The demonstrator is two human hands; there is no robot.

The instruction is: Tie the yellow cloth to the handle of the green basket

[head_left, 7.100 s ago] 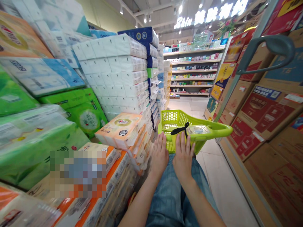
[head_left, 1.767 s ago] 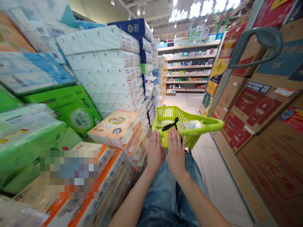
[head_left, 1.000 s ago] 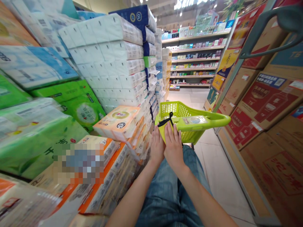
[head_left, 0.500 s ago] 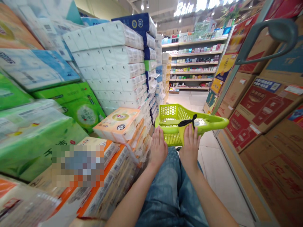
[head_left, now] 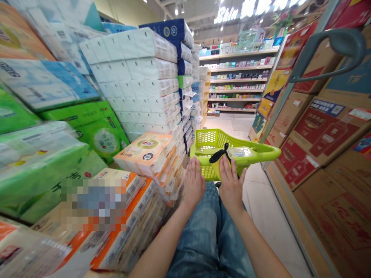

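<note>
A lime-green plastic basket (head_left: 262, 151) with openwork sides and a long handle is in front of my knees. My left hand (head_left: 194, 180) has its fingers stretched out against the basket's near left side and holds nothing. My right hand (head_left: 231, 183) lies with fingers straight and slightly apart on a small yellow fabric-like piece (head_left: 215, 166), pressing it to the near rim. A knotted black cord (head_left: 219, 154) sits on top of that piece. Most of the piece is hidden beneath the fingers. To its right, a pale label (head_left: 241, 152) shows on the rim.
Stacked tissue packs (head_left: 130, 65) rise on the left, with orange packs (head_left: 147, 148) close to my left arm. Cardboard cartons (head_left: 307, 135) line the right, where a grey handle (head_left: 330, 56) juts out. Tiled floor (head_left: 257, 197) leads to stocked shelves (head_left: 237, 79) at the back.
My right hand has shifted slightly left along the rim, and the yellow piece and black cord moved with it. More of the label shows. My left hand stays in place.
</note>
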